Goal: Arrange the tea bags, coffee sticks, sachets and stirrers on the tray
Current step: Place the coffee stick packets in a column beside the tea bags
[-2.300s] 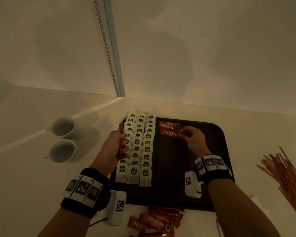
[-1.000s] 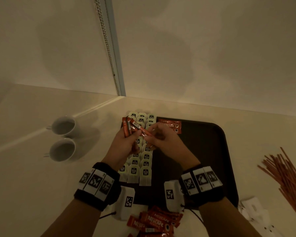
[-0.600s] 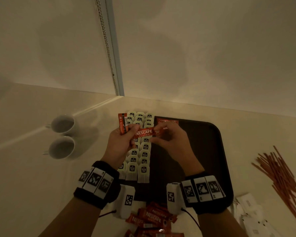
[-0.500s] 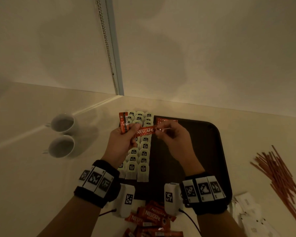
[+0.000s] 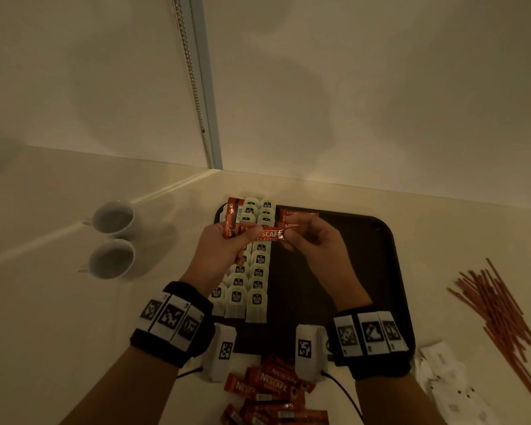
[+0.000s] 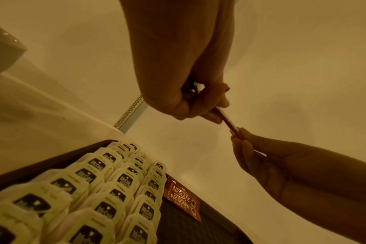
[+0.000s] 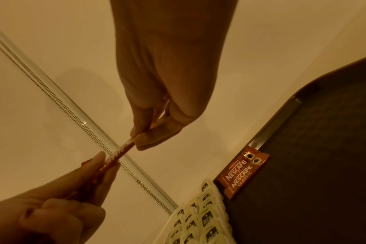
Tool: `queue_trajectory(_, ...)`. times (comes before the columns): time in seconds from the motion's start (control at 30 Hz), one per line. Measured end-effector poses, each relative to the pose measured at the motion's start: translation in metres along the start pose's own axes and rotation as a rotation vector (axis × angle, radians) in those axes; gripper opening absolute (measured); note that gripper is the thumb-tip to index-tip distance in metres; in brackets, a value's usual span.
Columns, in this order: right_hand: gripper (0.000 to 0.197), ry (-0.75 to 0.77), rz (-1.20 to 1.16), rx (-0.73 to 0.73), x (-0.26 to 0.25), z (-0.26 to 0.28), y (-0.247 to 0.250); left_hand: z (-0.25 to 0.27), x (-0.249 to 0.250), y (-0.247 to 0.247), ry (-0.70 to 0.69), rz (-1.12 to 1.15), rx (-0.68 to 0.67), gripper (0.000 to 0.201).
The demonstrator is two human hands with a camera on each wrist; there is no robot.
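Observation:
Both hands meet above the far left of the dark tray (image 5: 380,271). My left hand (image 5: 242,237) grips a small bunch of red coffee sticks (image 5: 232,216) that stand upright. One stick (image 5: 269,234) lies level between the hands, and my right hand (image 5: 292,234) pinches its right end. In the left wrist view the stick (image 6: 228,120) spans from the left hand (image 6: 198,102) to the right fingertips (image 6: 238,137). Rows of white tea bags (image 5: 256,280) fill the tray's left side. Two coffee sticks (image 7: 242,171) lie at the tray's far edge beside them.
A pile of loose coffee sticks (image 5: 270,388) lies on the counter in front of the tray. Brown stirrers (image 5: 497,311) are heaped at the right, with white sachets (image 5: 442,372) nearer me. Two white cups (image 5: 114,237) stand left of the tray. A wall closes the back.
My right hand left the sticks laid on the tray and came to my left hand. It took hold of one stick from the bunch and drew it out to the right.

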State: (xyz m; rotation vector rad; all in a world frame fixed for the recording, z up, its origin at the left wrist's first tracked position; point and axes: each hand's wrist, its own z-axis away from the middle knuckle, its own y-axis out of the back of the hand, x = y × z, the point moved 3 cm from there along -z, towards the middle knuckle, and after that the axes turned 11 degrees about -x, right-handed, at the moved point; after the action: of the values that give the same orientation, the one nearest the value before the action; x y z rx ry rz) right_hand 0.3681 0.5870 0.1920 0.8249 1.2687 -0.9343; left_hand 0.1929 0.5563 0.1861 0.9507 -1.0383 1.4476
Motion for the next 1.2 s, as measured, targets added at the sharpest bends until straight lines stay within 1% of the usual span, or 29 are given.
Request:
queue_trajectory(0.1, 0.015, -0.081, 0.109, -0.073, 0.008, 0.002, 0.002, 0.001, -0.004, 0.001, 0.008, -0.052, 0.008, 0.003)
queue_trajectory(0.17, 0.013, -0.136, 0.199, -0.079, 0.019, 0.002, 0.010, 0.003, -0.008, 0.002, 0.014, -0.075, 0.003, 0.005)
queue_trajectory(0.2, 0.013, -0.161, 0.253, -0.048, 0.025, 0.001, 0.018, 0.004, -0.010, 0.004, 0.023, -0.085, 0.009, 0.010)
queue_trajectory(0.27, 0.012, -0.199, 0.337, 0.067, 0.040, -0.005, 0.040, 0.005, -0.014, 0.010, 0.067, -0.076, 0.039, 0.024)
queue_trajectory(0.33, 0.013, -0.247, 0.436, 0.155, 0.055, -0.012, 0.060, 0.004, -0.018, 0.018, 0.118, 0.002, 0.081, 0.027)
queue_trajectory(0.4, 0.015, -0.301, 0.494, 0.159, 0.069, -0.021, 0.071, 0.003, -0.020, 0.025, 0.156, 0.079, 0.104, 0.024)
queue_trajectory(0.47, 0.015, -0.331, 0.503, 0.124, 0.079, -0.030, 0.074, 0.003, -0.019, 0.028, 0.174, 0.114, 0.107, 0.021)
queue_trajectory(0.57, 0.014, -0.336, 0.500, 0.106, 0.086, -0.044, 0.070, 0.003, -0.016, 0.028, 0.164, 0.119, 0.107, 0.017)
queue_trajectory(0.7, 0.015, -0.281, 0.536, 0.193, 0.090, -0.059, 0.069, 0.003, -0.017, 0.028, 0.172, 0.117, 0.105, 0.017)
queue_trajectory(0.93, 0.019, -0.295, 0.622, 0.255, 0.099, -0.071, 0.072, 0.005, -0.013, 0.024, 0.221, 0.139, 0.112, 0.024)
queue_trajectory(1.07, 0.021, -0.312, 0.669, 0.290, 0.101, -0.075, 0.073, 0.006, -0.012, 0.022, 0.216, 0.126, 0.112, 0.020)
queue_trajectory(1.2, 0.024, -0.298, 0.693, 0.308, 0.101, -0.076, 0.074, 0.005, -0.013, 0.022, 0.219, 0.119, 0.103, 0.015)
